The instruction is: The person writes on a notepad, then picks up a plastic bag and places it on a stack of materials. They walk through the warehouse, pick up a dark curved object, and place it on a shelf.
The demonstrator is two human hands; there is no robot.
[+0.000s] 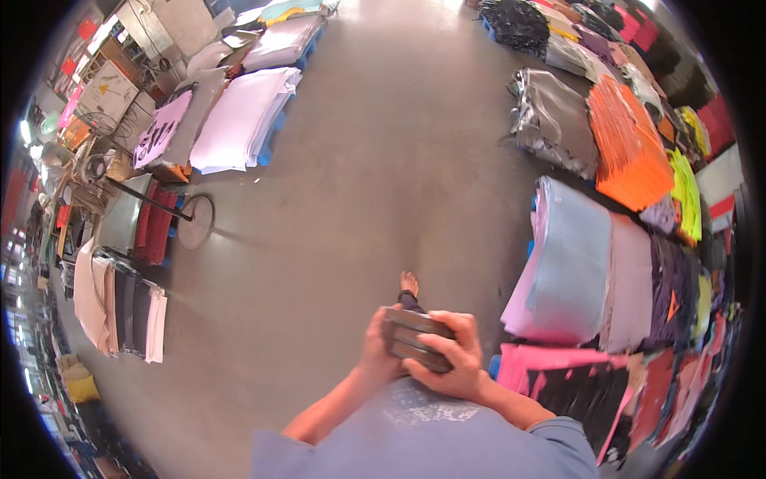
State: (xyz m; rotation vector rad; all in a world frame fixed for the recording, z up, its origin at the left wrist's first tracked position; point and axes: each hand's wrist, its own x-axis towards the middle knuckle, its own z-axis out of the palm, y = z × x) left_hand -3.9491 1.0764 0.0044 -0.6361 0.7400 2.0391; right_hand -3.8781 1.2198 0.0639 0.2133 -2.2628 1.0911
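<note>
Close in front of my chest I carry a dark grey, block-like thing (404, 322) with ridges or layers across it; its exact kind does not show. My left hand (378, 348) grips its left side, the fingers mostly hidden behind it. From the right, my right hand (456, 355) wraps round it, with fingers spread over the front face. Both forearms come up from the lower edge, out of blue-grey short sleeves. Below the block, one of my feet (409, 283) shows on the floor.
A grey floor aisle (351, 176) runs ahead. Along the right stand stacks of sheets: light blue (570, 267), orange (629, 148) and pink (550, 357). At left are white sheets (239, 120) on a blue pallet, a round-based stand (196, 221) and beige sheets (94, 295).
</note>
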